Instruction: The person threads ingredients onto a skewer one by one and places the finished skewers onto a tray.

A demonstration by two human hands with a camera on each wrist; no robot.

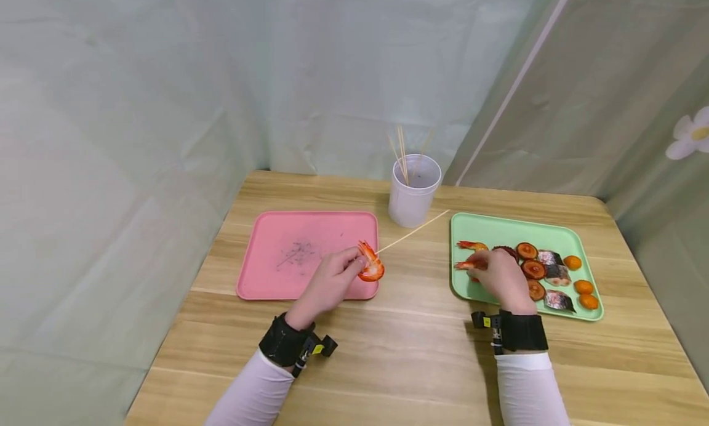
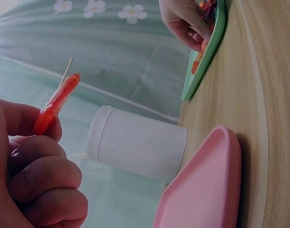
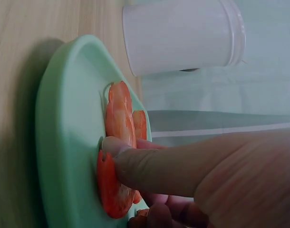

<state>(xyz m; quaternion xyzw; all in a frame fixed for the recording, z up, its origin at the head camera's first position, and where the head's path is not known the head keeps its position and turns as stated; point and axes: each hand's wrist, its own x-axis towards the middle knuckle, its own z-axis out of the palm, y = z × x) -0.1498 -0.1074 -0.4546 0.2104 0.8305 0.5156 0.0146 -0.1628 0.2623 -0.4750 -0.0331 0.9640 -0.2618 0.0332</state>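
Note:
Over the right edge of the pink tray point(image 1: 310, 223), my left hand point(image 1: 332, 277) pinches an orange-red shrimp point(image 1: 372, 267) between thumb and index finger. A thin wooden skewer point(image 1: 415, 231) runs out from this shrimp toward the right; its other fingers are curled in the left wrist view. My right hand point(image 1: 505, 278) is at the left end of the green tray point(image 1: 520, 228). Its thumb and fingers pinch another shrimp point(image 3: 117, 185) lying in that tray, with the thumb across its middle. Another shrimp point(image 1: 471, 245) lies just behind it.
A white bucket point(image 1: 411, 201) with several skewers point(image 1: 403, 158) stands at the back between the trays. Brown mushroom slices point(image 1: 533, 269), fish pieces point(image 1: 558, 300) and small orange balls point(image 1: 584, 286) fill the green tray's right part. Curtains point(image 1: 332, 75) hang behind the wooden table point(image 1: 410, 352).

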